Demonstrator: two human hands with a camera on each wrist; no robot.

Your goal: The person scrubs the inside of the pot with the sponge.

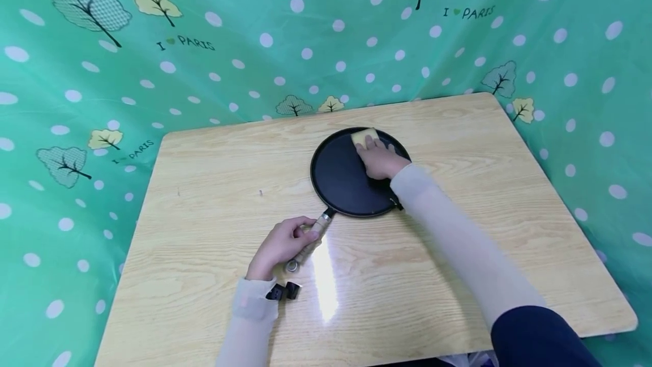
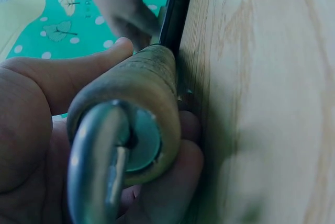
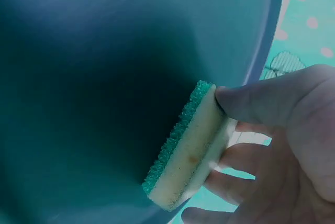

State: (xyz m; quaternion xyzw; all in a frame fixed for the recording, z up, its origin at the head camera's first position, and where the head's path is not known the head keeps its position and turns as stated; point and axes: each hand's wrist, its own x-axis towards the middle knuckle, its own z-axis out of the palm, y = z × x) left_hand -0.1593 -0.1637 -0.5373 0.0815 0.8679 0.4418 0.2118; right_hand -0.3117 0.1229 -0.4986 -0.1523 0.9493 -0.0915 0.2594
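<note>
A flat black frying pan [image 1: 341,177] lies on the wooden table, its handle pointing toward the front left. My left hand [image 1: 283,242] grips the wooden handle [image 2: 131,85], thumb along one side and fingers curled beneath; a metal hanging ring [image 2: 94,156] shows at its end. In the far part of the pan, my right hand [image 1: 379,158] holds a sponge [image 3: 191,150] between thumb and fingers. The sponge is pale yellow with a rough green scouring side, and that green side faces the dark pan surface. Part of the pan is hidden under the right hand and sleeve.
The light wooden table [image 1: 219,186] extends to both sides of the pan. Behind it and at its sides hangs a green cloth [image 1: 305,33] with white dots and printed trees. A bright light reflection lies on the tabletop right of the handle.
</note>
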